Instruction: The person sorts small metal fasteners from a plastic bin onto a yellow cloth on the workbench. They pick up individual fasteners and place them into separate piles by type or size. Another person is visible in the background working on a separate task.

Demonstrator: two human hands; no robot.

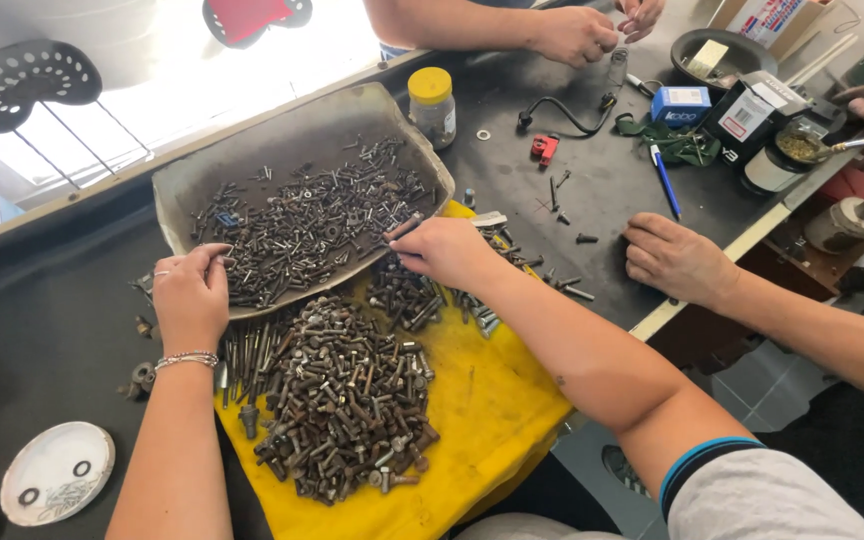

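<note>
Bolts and screws (312,225) fill a shallow, worn metal tray (282,130) in the upper middle of the frame, its near edge resting over a yellow cloth (492,400). At the tray's lower left rim the left hand (192,298), with a beaded bracelet at the wrist, lies with its fingers curled in among the loose pieces; whether they grip any I cannot tell. Across at the tray's right edge the right hand (444,250) has thumb and forefinger pinched together on a dark screw (404,227). Just below the tray a big heap of rusty bolts (347,400) lies on the cloth, with a smaller pile (407,295) beside the right wrist. In the lower left corner a white lid (57,472) holds a few washers. Right of centre another person's hand (677,260) rests flat on the dark table (42,320). Further up stand a yellow-capped jar (432,105), a blue pen (664,180) and a small blue box (680,103).
</note>
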